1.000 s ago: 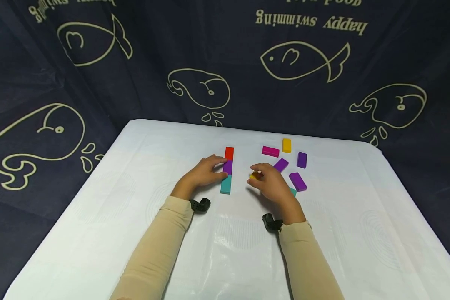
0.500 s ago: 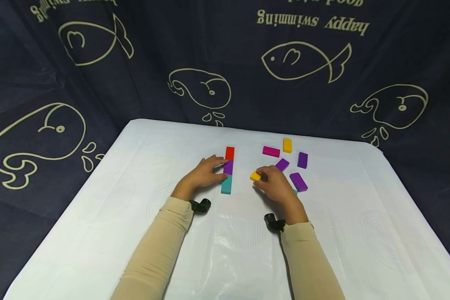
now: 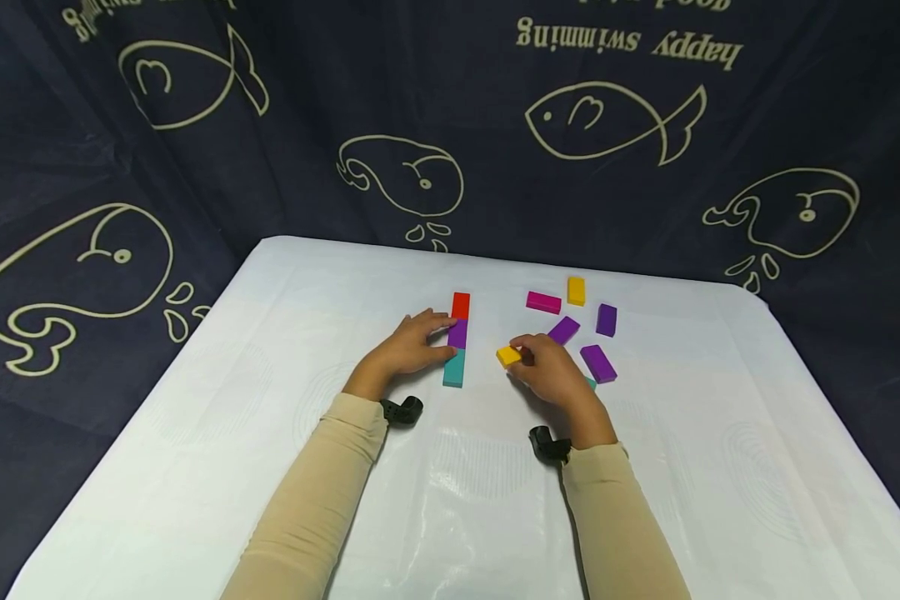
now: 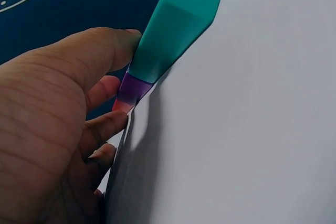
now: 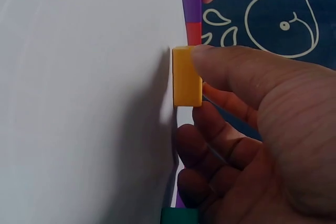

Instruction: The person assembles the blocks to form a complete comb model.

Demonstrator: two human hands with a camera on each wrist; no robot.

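A red block (image 3: pixel 461 305), a purple block (image 3: pixel 457 334) and a teal block (image 3: pixel 453 368) lie end to end in a straight row. Along the row's left side is my left hand (image 3: pixel 412 343), its thumb and fingertips touching the blocks with the fingers fairly straight. To the right of the row, my right hand (image 3: pixel 549 367) pinches a yellow block (image 3: pixel 508 357) between thumb and fingers. In the right wrist view, the thumb lies against one face of that yellow block (image 5: pixel 186 80); the other fingers curl beside it.
Right of the hands lie a magenta block (image 3: pixel 543 302), another yellow block (image 3: pixel 576 291) and several purple blocks, such as this purple block (image 3: pixel 598 363). A teal block (image 3: pixel 591 383) is mostly hidden by my right hand. A white cloth (image 3: pixel 480 517) covers the table.
My right thumb and fingers have closed round the yellow block, which now sticks out more to the left of the fingertips. The left hand and the row stay put.
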